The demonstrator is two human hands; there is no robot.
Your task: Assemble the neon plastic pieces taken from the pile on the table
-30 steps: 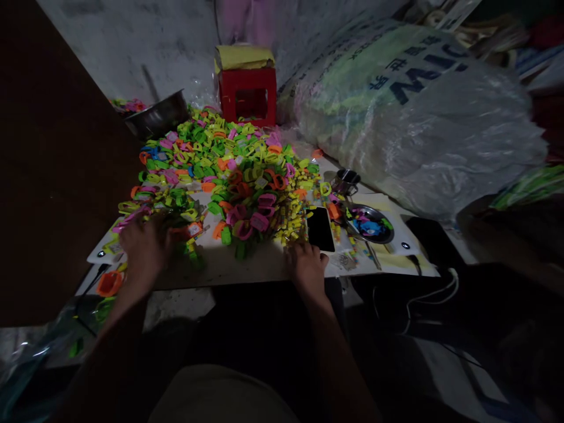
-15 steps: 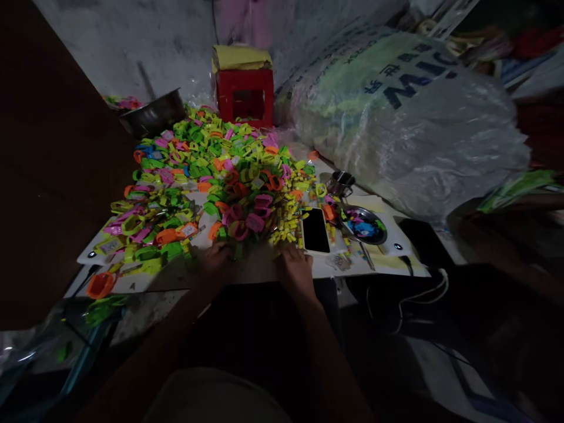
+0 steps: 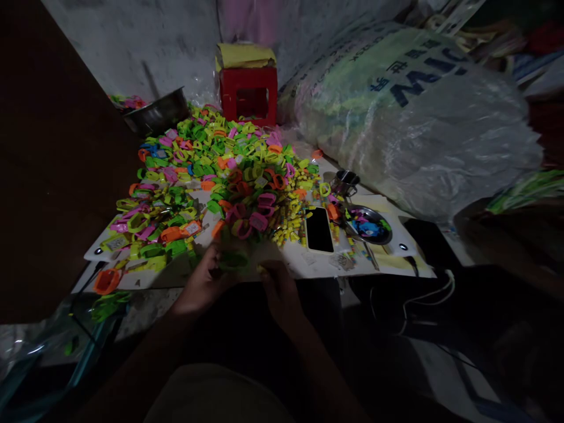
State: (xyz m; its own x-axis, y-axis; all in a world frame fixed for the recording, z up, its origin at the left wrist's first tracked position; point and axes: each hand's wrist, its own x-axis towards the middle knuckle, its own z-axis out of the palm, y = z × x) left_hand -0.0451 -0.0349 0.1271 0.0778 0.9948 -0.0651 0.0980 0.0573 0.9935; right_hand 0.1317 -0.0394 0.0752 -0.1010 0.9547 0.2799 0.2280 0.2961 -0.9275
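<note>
My left hand (image 3: pixel 207 282) is closed on a green plastic band (image 3: pixel 233 260) at the front edge of the table (image 3: pixel 304 269). To its right, my right hand (image 3: pixel 279 291) pinches a small yellow piece (image 3: pixel 261 269) between its fingertips. Just beyond both hands lies a large pile of green, yellow, pink and orange bands (image 3: pixel 211 144), its near part in shadow. Small yellow pieces (image 3: pixel 293 217) are heaped at the pile's right side.
A phone (image 3: pixel 319 229) lies right of the yellow pieces, with a metal dish (image 3: pixel 370 224) and metal cup (image 3: pixel 344 183) beyond. A metal pan (image 3: pixel 158 113), a red stool (image 3: pixel 227 97) and a big plastic sack (image 3: pixel 423 129) stand behind.
My left hand has taken hold of a green band and lifted it. My right hand has moved left and now pinches a yellow piece. The view has shifted slightly.
</note>
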